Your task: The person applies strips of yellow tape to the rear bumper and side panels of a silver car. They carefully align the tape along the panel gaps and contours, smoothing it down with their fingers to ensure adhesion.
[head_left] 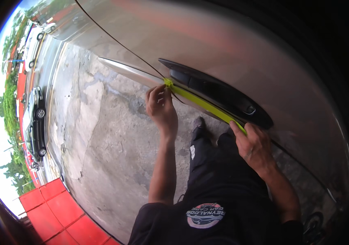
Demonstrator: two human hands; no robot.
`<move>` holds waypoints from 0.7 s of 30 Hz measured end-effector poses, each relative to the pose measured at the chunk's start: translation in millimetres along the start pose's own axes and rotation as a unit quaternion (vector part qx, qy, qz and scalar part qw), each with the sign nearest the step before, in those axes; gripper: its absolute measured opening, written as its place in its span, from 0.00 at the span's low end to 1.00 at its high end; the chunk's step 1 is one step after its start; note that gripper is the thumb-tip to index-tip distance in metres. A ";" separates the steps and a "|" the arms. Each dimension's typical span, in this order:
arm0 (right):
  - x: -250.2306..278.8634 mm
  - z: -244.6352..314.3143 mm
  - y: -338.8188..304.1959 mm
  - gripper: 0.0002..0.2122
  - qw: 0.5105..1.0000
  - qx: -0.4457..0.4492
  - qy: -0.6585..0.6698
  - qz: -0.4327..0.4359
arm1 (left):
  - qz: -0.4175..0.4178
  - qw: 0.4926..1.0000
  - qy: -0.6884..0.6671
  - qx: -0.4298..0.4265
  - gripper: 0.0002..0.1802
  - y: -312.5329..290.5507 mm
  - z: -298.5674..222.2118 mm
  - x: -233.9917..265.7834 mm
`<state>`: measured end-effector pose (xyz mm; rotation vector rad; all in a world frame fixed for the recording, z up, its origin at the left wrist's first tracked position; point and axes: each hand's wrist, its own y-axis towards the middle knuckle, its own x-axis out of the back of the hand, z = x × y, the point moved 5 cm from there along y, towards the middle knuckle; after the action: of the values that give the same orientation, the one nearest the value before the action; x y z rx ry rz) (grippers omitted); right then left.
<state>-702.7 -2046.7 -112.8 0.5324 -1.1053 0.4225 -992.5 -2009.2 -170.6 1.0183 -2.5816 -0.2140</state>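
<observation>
A strip of yellow-green tape (201,104) runs along the lower edge of a black door handle recess (219,92) on a silver car body (244,45). My left hand (161,108) pinches the tape's left end against the panel near a chrome trim strip (129,71). My right hand (256,147) presses the tape's right end onto the panel with its fingers. Both hands touch the car, about a forearm's length apart.
Cracked grey concrete ground (100,139) lies below. My dark trousers and shoe (201,134) stand close to the car. Red painted paving (56,208) borders the lower left. Parked cars (35,122) line a road at the far left.
</observation>
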 end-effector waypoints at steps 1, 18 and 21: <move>-0.9 -0.7 -0.4 0.17 1.000 0.002 0.000 -0.002 | -0.019 0.999 0.036 -0.025 0.08 -5.1 -8.0 1.5; -1.8 -16.2 -17.6 0.21 0.999 -0.009 0.047 0.020 | 0.100 0.898 0.318 -0.288 0.25 -35.4 -21.8 -7.0; -0.8 -17.8 -16.7 0.20 0.998 -0.012 0.055 0.032 | 0.103 0.898 0.309 -0.295 0.25 -36.3 -27.2 -6.5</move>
<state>-680.6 -2049.5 -123.0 0.4486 -1.0227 0.4882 -954.9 -2031.5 -156.9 0.4722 -1.8411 -0.4895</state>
